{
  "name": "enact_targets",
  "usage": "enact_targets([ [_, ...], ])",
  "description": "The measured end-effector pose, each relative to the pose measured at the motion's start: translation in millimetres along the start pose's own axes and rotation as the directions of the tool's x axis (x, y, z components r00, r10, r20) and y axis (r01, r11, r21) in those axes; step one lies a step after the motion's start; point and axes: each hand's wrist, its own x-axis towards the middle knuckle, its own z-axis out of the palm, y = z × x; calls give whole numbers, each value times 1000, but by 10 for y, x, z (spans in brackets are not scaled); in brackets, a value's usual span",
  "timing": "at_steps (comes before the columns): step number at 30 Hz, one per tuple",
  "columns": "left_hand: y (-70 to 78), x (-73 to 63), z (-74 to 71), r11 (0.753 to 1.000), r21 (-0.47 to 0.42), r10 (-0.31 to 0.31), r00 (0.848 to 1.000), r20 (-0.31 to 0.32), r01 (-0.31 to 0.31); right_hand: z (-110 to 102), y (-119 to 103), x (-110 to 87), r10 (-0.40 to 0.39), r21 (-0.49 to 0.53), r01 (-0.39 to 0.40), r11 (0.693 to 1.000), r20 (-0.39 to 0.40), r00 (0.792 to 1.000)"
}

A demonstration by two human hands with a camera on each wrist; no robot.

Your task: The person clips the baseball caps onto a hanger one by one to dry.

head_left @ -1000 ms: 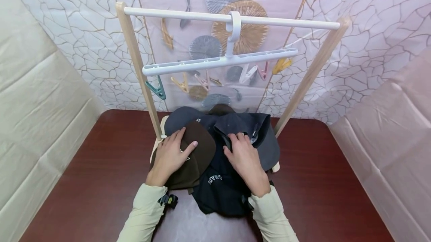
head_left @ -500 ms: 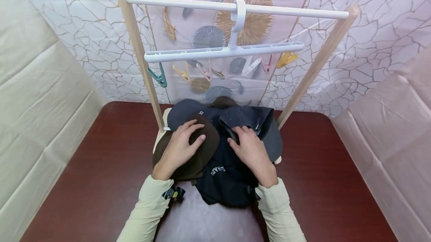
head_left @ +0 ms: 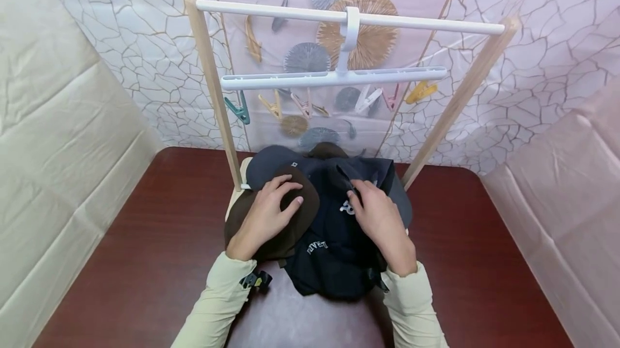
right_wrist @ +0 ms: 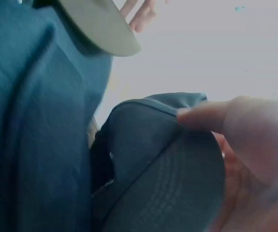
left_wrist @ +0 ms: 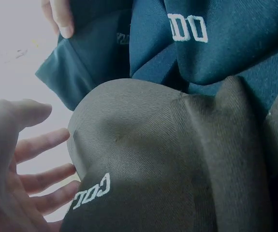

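My right hand [head_left: 382, 219] pinches the edge of a dark navy cap [head_left: 370, 168] at the right of a pile of caps. In the right wrist view its thumb [right_wrist: 201, 118] presses this cap's edge beside the stitched brim [right_wrist: 163, 188], with fingers behind it. My left hand [head_left: 268, 213] lies over a brown cap [head_left: 307, 197] with its fingers loosely spread; the left wrist view shows them beside the brim [left_wrist: 114, 111]. A black cap [head_left: 334, 272] with white lettering lies between the hands. Behind it sits a grey-blue cap [head_left: 271, 162].
Over the pile stands a wooden rack [head_left: 209, 63] with a white rod [head_left: 281, 12]. A white hanger [head_left: 290, 80] hangs from it, bearing several coloured clips, among them a teal clip [head_left: 239, 108] and a yellow clip [head_left: 421, 91]. The dark red table [head_left: 145, 240] meets a patterned backdrop [head_left: 145, 57].
My right hand has taken the dark navy cap's edge and tilted it, baring a white emblem on the black cap. The left fingers have bent slightly over the brown cap. The head view has shifted.
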Motion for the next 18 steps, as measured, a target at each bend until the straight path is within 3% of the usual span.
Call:
enact_targets([
  [5,-3,-52,17,999,-47,10,1000,-16,-11,-93,75,-78,22,47,-17,999,-99,995],
  [12,-32,-173,71,997,-73,-1,1000,6,2,-187,131,-172,48,110,-35,993,-114,992],
  [18,25,-55,-51,984,-173,30,998,-49,-38,-414,20,-165,15,150,5,989,-133,991],
])
